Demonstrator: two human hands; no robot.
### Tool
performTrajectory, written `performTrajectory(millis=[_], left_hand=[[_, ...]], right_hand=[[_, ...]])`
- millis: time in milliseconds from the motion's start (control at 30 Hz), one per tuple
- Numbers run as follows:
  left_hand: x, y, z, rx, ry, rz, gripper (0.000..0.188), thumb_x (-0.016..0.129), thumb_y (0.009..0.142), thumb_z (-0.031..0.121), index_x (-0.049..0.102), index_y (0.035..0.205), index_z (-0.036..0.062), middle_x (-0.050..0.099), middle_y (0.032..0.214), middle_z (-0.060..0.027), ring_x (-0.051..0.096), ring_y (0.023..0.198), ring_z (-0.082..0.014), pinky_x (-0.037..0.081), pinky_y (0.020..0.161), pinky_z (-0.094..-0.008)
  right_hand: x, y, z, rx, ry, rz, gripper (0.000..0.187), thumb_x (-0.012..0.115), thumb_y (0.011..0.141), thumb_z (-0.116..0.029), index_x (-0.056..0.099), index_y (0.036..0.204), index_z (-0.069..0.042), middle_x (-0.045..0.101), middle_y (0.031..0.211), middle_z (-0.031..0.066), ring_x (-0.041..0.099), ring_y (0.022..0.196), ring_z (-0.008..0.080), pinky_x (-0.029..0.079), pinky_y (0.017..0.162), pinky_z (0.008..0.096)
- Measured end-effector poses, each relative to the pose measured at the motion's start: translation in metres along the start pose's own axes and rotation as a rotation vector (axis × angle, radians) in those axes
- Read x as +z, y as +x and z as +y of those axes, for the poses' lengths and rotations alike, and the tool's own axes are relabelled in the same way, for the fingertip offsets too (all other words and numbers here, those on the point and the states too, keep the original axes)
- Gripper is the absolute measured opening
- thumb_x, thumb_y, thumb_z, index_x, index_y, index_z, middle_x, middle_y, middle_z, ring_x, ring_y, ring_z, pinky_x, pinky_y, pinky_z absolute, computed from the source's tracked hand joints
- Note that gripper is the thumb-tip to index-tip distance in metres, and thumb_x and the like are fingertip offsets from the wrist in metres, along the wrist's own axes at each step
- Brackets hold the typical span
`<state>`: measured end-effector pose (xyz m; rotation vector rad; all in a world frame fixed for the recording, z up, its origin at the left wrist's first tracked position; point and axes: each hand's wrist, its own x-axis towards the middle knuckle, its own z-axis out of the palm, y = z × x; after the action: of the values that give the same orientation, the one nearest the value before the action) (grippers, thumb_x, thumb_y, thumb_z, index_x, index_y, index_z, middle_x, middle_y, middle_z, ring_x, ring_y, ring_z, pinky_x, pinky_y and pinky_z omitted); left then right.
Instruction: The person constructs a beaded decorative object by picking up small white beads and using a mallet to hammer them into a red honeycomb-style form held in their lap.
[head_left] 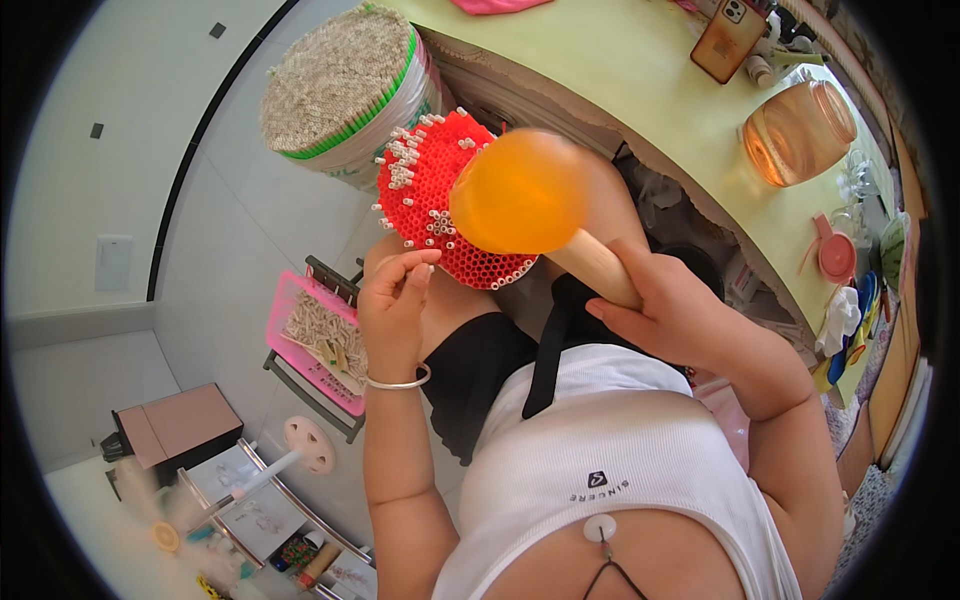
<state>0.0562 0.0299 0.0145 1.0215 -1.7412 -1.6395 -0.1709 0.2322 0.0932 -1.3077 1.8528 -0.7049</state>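
Observation:
My right hand grips the pale wooden handle of a mallet with a round, translucent orange head. The head is raised in front of a red bundle of thin tubes and hides its right part. White pegs stick out of several tube ends, mostly along the upper left side and lower edge. At the bundle's lower left, my left hand is closed in a pinch. A small white piece shows at its fingertips, mostly hidden by the fingers.
A large wrapped bundle of pale sticks stands behind the red one. A pink basket of white pegs sits on a stand at left. The pale green table at right bears a jar of amber liquid and a phone.

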Motion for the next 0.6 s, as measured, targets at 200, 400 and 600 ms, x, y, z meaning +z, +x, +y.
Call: performTrajectory(millis=[200, 400, 600], left_hand=[[0.02, 0.007, 0.002, 0.05, 0.099, 0.21, 0.014, 0.076, 0.085, 0.0, 0.064, 0.092, 0.0012, 0.061, 0.076, 0.0017, 0.053, 0.061, -0.0028, 0.041, 0.055, -0.017], [0.025, -0.006, -0.004, 0.054, 0.13, 0.229, 0.012, 0.074, 0.087, 0.0, 0.065, 0.095, -0.0008, 0.063, 0.074, -0.0018, 0.052, 0.055, -0.0055, 0.039, 0.05, -0.0188], [0.034, 0.006, -0.007, 0.084, 0.161, 0.21, 0.009, 0.071, 0.089, -0.002, 0.066, 0.097, -0.0016, 0.064, 0.077, -0.0035, 0.055, 0.057, -0.0071, 0.043, 0.052, -0.0192]], right_hand=[[0.029, 0.01, 0.035, 0.085, -0.247, -0.117, 0.041, 0.071, 0.089, -0.016, 0.051, 0.122, -0.001, 0.066, 0.087, 0.0204, 0.065, 0.075, 0.0383, 0.052, 0.069, 0.0403], [0.002, 0.003, 0.006, 0.027, 0.09, -0.033, 0.034, 0.068, 0.093, -0.026, 0.049, 0.103, 0.0, 0.063, 0.084, 0.0235, 0.063, 0.08, 0.0437, 0.05, 0.07, 0.0485], [0.019, 0.018, 0.025, 0.084, 0.012, -0.046, 0.032, 0.067, 0.093, -0.026, 0.053, 0.104, 0.001, 0.066, 0.091, 0.024, 0.065, 0.085, 0.0427, 0.051, 0.075, 0.0465]])
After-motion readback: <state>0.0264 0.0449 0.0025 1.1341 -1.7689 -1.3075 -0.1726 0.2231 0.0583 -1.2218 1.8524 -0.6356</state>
